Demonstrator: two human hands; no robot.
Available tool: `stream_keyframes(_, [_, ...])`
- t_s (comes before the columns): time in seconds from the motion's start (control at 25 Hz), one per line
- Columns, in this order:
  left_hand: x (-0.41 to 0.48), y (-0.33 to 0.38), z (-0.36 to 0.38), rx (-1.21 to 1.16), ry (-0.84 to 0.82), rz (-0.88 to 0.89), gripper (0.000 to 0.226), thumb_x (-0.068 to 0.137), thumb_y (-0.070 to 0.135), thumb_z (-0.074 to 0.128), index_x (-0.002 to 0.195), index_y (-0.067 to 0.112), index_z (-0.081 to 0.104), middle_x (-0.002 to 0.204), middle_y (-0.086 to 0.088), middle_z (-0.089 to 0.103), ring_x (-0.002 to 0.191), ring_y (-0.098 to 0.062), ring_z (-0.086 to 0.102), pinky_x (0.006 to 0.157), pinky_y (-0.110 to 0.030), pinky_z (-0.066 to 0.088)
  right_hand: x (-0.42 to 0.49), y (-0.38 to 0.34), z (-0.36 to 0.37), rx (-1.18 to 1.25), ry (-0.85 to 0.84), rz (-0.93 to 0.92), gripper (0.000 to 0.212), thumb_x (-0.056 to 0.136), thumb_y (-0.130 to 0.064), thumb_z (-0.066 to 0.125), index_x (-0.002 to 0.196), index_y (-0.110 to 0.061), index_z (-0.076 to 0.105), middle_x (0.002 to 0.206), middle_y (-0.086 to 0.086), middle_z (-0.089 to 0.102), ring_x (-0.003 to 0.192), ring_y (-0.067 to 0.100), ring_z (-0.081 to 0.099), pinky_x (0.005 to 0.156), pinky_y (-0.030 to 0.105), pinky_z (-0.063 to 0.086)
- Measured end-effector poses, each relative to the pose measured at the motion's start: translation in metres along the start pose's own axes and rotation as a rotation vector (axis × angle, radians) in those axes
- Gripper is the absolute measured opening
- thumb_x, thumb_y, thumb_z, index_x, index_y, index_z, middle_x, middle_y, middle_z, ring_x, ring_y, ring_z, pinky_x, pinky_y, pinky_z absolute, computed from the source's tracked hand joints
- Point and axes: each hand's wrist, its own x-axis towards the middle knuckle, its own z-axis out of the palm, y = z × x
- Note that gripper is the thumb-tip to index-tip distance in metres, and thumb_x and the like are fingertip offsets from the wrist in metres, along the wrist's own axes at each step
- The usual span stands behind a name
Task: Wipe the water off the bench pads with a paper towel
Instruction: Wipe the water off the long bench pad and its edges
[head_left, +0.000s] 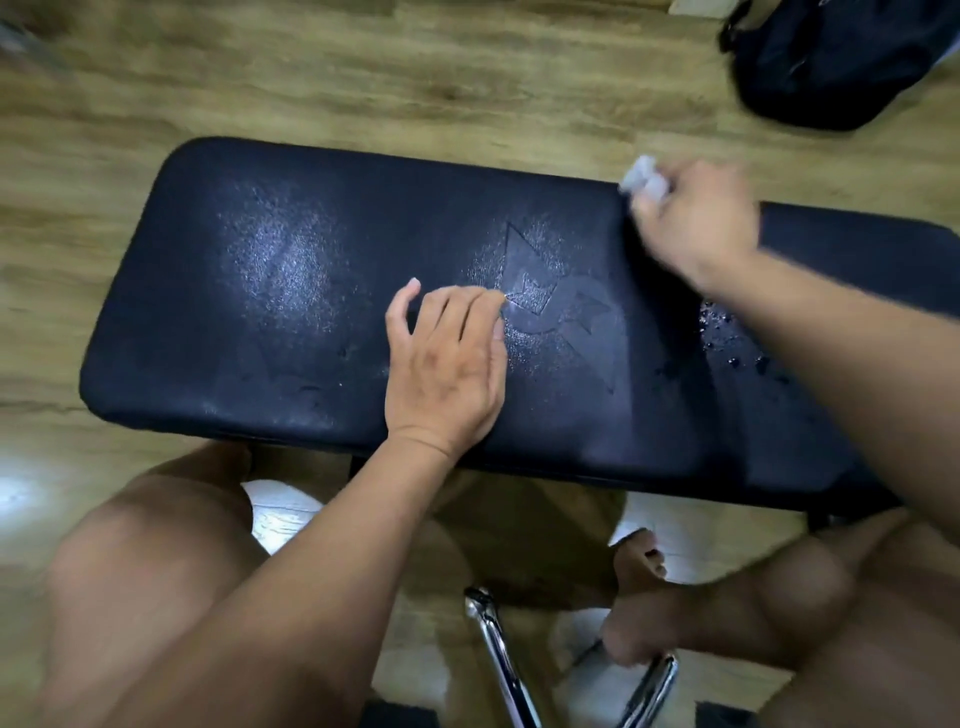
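Note:
A long black bench pad (291, 291) lies across the view, with an embossed logo (561, 306) near its middle. A second black pad (852, 244) adjoins it on the right. Water droplets (737, 343) sit at the right, beside my right forearm. My left hand (447, 358) rests flat on the long pad, fingers spread, holding nothing. My right hand (696, 218), blurred, is at the far edge by the gap between the pads. It is closed on a crumpled white paper towel (644, 179) that sticks out past the knuckles.
A black backpack (841, 62) lies on the wooden floor (363, 78) at the top right. My bare knees and a foot (639, 597) are below the bench. Chrome frame tubes (498, 654) run under it near the bottom.

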Motion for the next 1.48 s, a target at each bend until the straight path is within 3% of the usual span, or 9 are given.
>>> stream_keyframes(0.2, [-0.002, -0.003, 0.003, 0.02, -0.01, 0.046, 0.022, 0.096, 0.023, 0.042, 0.109, 0.018, 0.059, 0.108, 0.004, 0.064, 0.104, -0.02, 0.057, 0.111, -0.046, 0.026, -0.104, 0.0, 0.008, -0.063, -0.4, -1.16, 0.028, 0.079, -0.045, 0.048, 0.099, -0.031, 0.062, 0.077, -0.002, 0.062, 0.065, 0.022, 0.062, 0.05, 0.027, 0.047])
stream_keyframes(0.4, [-0.001, 0.0, 0.001, 0.057, -0.01, 0.036, 0.024, 0.097, 0.023, 0.042, 0.109, 0.017, 0.061, 0.107, 0.003, 0.064, 0.104, -0.021, 0.057, 0.111, -0.047, 0.028, -0.003, 0.015, -0.006, 0.038, -0.033, 0.039, 0.032, 0.089, -0.039, 0.041, 0.106, -0.026, 0.065, 0.099, 0.013, 0.069, 0.093, 0.037, 0.064, 0.079, 0.039, 0.052])
stream_keyframes(0.6, [0.0, -0.004, 0.004, 0.061, -0.002, 0.095, 0.021, 0.095, 0.022, 0.045, 0.107, 0.018, 0.062, 0.105, 0.003, 0.064, 0.103, -0.022, 0.057, 0.108, -0.048, 0.03, -0.077, 0.009, 0.0, -0.094, -0.457, -1.075, 0.023, 0.085, -0.04, 0.049, 0.1, -0.029, 0.062, 0.083, 0.0, 0.064, 0.072, 0.025, 0.064, 0.055, 0.027, 0.044])
stream_keyframes(0.76, [-0.002, -0.002, 0.003, 0.059, -0.01, 0.094, 0.021, 0.094, 0.021, 0.047, 0.107, 0.017, 0.062, 0.105, 0.002, 0.064, 0.103, -0.022, 0.057, 0.108, -0.048, 0.031, 0.018, 0.021, -0.014, -0.086, -0.133, -0.111, 0.025, 0.094, -0.035, 0.044, 0.109, -0.024, 0.061, 0.101, 0.016, 0.068, 0.092, 0.038, 0.065, 0.077, 0.038, 0.053])
stream_keyframes(0.8, [-0.001, -0.003, 0.004, 0.06, -0.013, 0.093, 0.02, 0.094, 0.021, 0.047, 0.107, 0.018, 0.062, 0.105, 0.002, 0.064, 0.103, -0.022, 0.057, 0.108, -0.048, 0.031, 0.012, 0.018, -0.011, -0.095, -0.082, -0.083, 0.025, 0.094, -0.037, 0.042, 0.108, -0.025, 0.058, 0.1, 0.016, 0.068, 0.092, 0.039, 0.064, 0.077, 0.04, 0.053])
stream_keyframes(1.0, [-0.001, -0.003, 0.006, 0.052, -0.006, 0.098, 0.02, 0.094, 0.022, 0.045, 0.106, 0.019, 0.061, 0.104, 0.002, 0.063, 0.102, -0.023, 0.057, 0.107, -0.048, 0.031, -0.094, 0.017, -0.009, -0.057, -0.551, -1.166, 0.024, 0.086, -0.041, 0.046, 0.103, -0.033, 0.061, 0.081, -0.002, 0.061, 0.066, 0.024, 0.063, 0.052, 0.026, 0.044])
stream_keyframes(1.2, [0.0, -0.002, 0.003, 0.07, -0.018, 0.09, 0.021, 0.095, 0.022, 0.045, 0.105, 0.019, 0.063, 0.104, 0.002, 0.063, 0.102, -0.023, 0.056, 0.109, -0.047, 0.03, -0.01, 0.053, -0.024, -0.145, -0.077, -0.185, 0.035, 0.097, -0.048, 0.036, 0.112, -0.025, 0.059, 0.097, 0.012, 0.069, 0.082, 0.035, 0.065, 0.073, 0.041, 0.055])
stream_keyframes(1.4, [-0.001, -0.001, 0.004, 0.089, -0.012, 0.166, 0.02, 0.094, 0.02, 0.047, 0.104, 0.019, 0.063, 0.104, 0.003, 0.063, 0.1, -0.024, 0.057, 0.109, -0.047, 0.029, -0.106, 0.049, -0.009, -0.078, -0.475, -1.139, 0.022, 0.09, -0.044, 0.045, 0.105, -0.034, 0.058, 0.086, -0.003, 0.06, 0.073, 0.023, 0.063, 0.056, 0.03, 0.049])
stream_keyframes(1.48, [0.0, -0.001, 0.001, 0.115, -0.033, 0.188, 0.02, 0.093, 0.018, 0.048, 0.104, 0.019, 0.065, 0.104, 0.002, 0.064, 0.1, -0.024, 0.058, 0.109, -0.048, 0.029, -0.047, 0.053, -0.023, -0.137, -0.211, -0.689, 0.028, 0.09, -0.041, 0.042, 0.106, -0.033, 0.063, 0.096, 0.005, 0.068, 0.086, 0.03, 0.066, 0.07, 0.035, 0.053])
